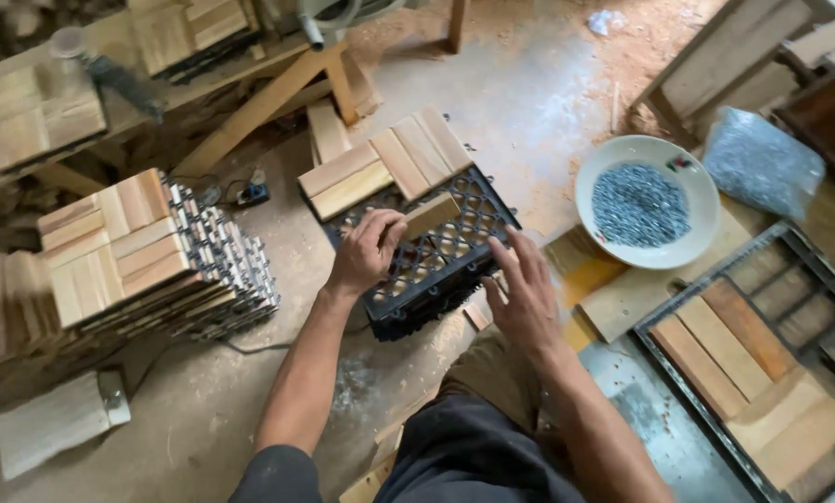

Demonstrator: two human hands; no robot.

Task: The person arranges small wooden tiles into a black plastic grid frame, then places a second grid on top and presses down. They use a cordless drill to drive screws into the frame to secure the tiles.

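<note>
Here, my left hand [363, 253] grasps a short wooden slat [430, 216], thumb and fingers pinching its near end, and lays it on the bare grid of the black plastic lattice base [436, 265], which rests tilted on the dusty floor just in front of my knees. My right hand [522, 293] holds nothing; its spread fingers press on the near right edge of the base, steadying it. Two groups of slats [390, 163] already cover the far half of the base, one group running crosswise to the other. I judge the step in hand to be the seating of the first slat in the third quarter; the next move calls for squaring this slat against the fixed ones and pressing it flat to the grid. To my right stands a white bowl of small dark screws [639, 203], with a clear bag of the same [760, 163] beside it; to my left, a stack of finished tiles [138, 256]. Whether the seated slats are fastened cannot be made out; the base's underside is hidden, and the frame with slats [762, 354] at right is cut off by the edge.
</note>
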